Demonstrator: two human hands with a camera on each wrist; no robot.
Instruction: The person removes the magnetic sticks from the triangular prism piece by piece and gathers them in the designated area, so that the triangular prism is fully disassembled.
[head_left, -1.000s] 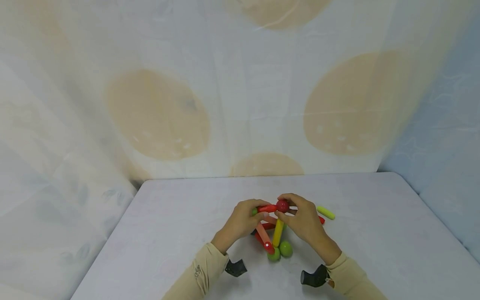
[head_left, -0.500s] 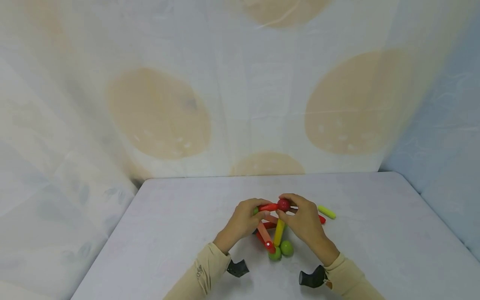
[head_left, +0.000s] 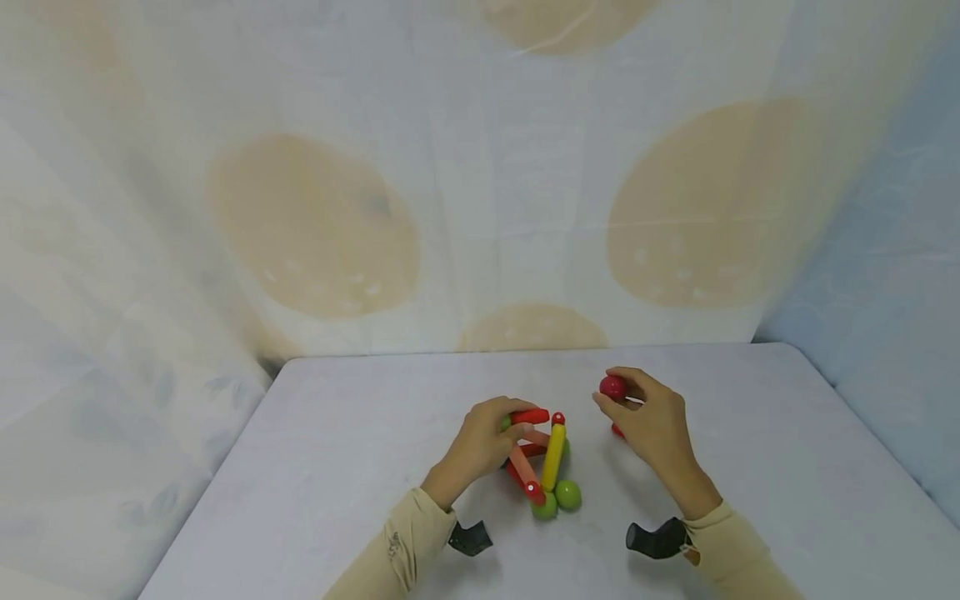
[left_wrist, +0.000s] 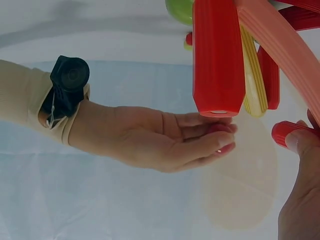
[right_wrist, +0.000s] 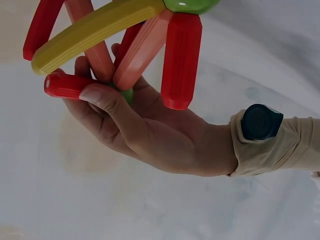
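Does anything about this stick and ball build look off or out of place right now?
Yes. The red ball sits pinched in the right hand, away from the structure. The yellow stick ends bare, and the left hand holds a red stick whose end joins nothing.

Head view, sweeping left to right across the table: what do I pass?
Left hand gripping a red stick → upright yellow stick → red ball pinched by the right hand.

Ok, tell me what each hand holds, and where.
Right hand pinches the red ball at its fingertips. Left hand grips the red stick near its left end.
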